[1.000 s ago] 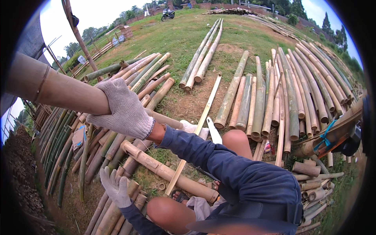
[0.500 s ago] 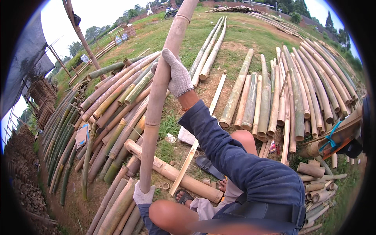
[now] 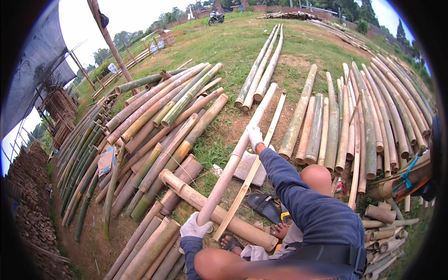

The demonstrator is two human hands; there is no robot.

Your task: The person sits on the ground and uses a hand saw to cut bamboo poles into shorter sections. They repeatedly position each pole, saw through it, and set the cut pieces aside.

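Note:
A long tan bamboo pole (image 3: pixel 227 172) slants away from me, its far end lower than before and pointing toward poles on the grass. My left hand (image 3: pixel 195 226), in a whitish knit glove, is closed round its near end. Farther up, my gloved right hand (image 3: pixel 255 135) is wrapped on the pole's right side, with some fingers hidden. Beneath the pole, a thick bamboo log (image 3: pixel 233 223) lies crosswise on the ground in front of my feet. A narrow split bamboo strip (image 3: pixel 249 181) leans across that log, right of the pole.
Piled bamboo poles (image 3: pixel 161 154) lie to the left, and a row of cut poles (image 3: pixel 331 123) to the right. A pale slab (image 3: pixel 248 169), a black sandal (image 3: pixel 263 208) and a yellow-and-black tool (image 3: pixel 285 217) are near my feet. Short offcuts (image 3: pixel 381 235) lie at lower right.
The bamboo pole has swung from nearly upright down to a low slant, its far end away from me. Both hands moved with it, still holding; my right arm reaches lower and farther right.

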